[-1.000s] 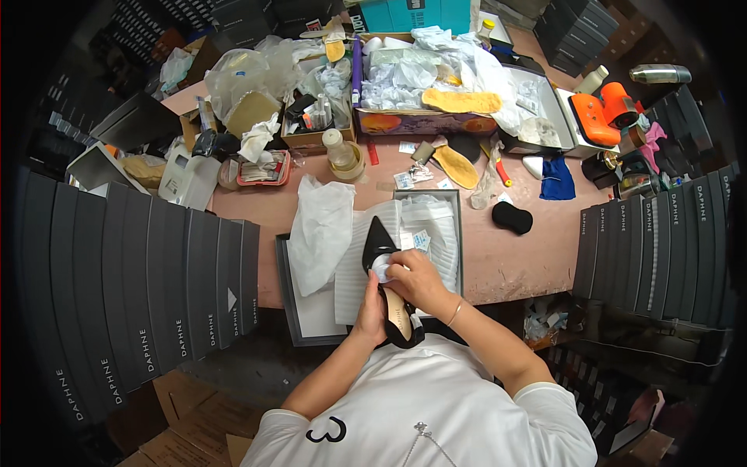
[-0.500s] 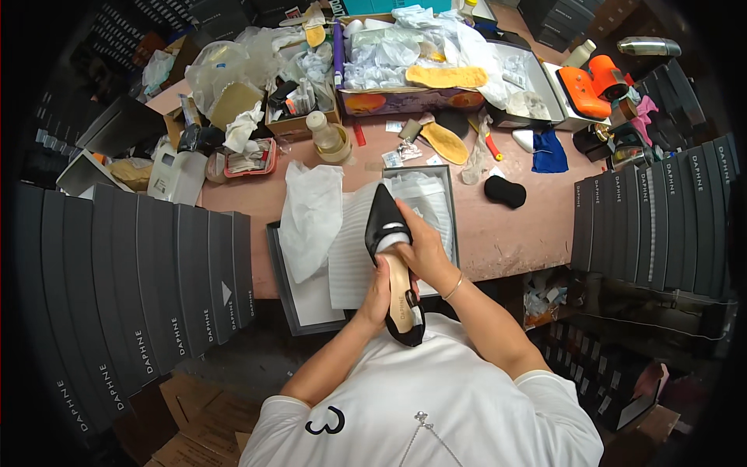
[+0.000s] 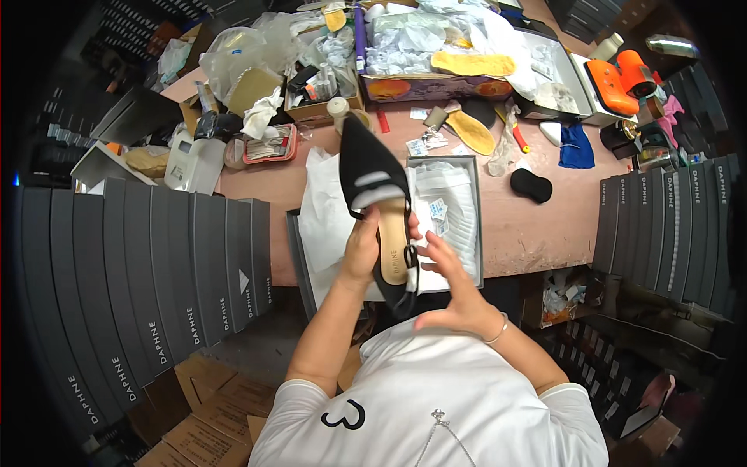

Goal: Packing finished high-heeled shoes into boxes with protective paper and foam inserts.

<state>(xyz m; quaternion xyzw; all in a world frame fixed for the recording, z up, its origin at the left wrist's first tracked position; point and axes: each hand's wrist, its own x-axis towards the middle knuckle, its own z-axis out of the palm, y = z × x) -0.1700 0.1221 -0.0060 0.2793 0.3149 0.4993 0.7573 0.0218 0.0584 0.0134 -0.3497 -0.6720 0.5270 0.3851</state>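
A black pointed slingback shoe (image 3: 367,165) is held up over the bench, toe pointing away from me, beige insole facing up. White stuffing shows at the opening of its toe. My left hand (image 3: 362,247) is closed round the shoe's middle, thumb on top at the inner edge and fingertips showing on the far side. Beside the heel strap, my right hand (image 3: 455,292) is open, thumb and fingers spread, holding nothing. Below the shoe lies an open grey shoebox (image 3: 476,226) with white tissue paper (image 3: 319,191), a ribbed white foam sheet and small white sachets (image 3: 439,208).
Stacked grey shoeboxes (image 3: 167,265) line the left, with more shoeboxes (image 3: 661,226) at the right. Behind are a glass bottle (image 3: 338,109), a carton of crumpled paper (image 3: 436,89), yellow insoles (image 3: 471,131), a blue cloth (image 3: 576,146), a black oval pad (image 3: 531,186) and an orange device (image 3: 612,87).
My right hand has let go of the shoe and spread its fingers beside it. The shoe has risen nearer to me in my left hand, and the whole view has shifted slightly.
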